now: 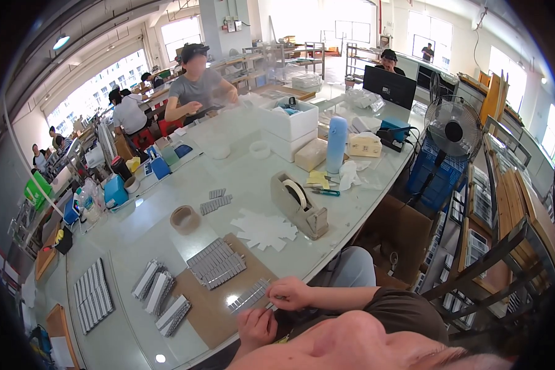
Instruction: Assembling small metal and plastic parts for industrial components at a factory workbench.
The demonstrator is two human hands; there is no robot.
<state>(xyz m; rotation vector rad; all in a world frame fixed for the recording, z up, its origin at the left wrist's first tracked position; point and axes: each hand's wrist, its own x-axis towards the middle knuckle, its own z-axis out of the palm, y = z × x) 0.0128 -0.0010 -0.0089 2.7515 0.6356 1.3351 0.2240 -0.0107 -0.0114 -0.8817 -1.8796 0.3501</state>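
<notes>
Both of my hands are at the table's near edge, beside a short row of thin grey-silver strips [249, 296] on a brown board [206, 319]. My right hand [289, 293] has its fingers pinched together; whatever is between them is too small to name. Just below it, my left hand [257, 328] is curled closed, its fingertips partly hidden. Farther up the board lies a larger block of similar grey pieces [216, 264]. To the left are several stacked grey-and-white bundles [160, 295] and a wide grey ribbed slab of strips [94, 295].
Beyond the board are a tape dispenser [299, 206], white paper pieces [264, 230], a tape roll [185, 220] and small grey strips [216, 201]. A blue bottle [337, 145] and white foam box [290, 126] stand farther back. A fan [453, 129] is right; a co-worker [197, 89] sits opposite.
</notes>
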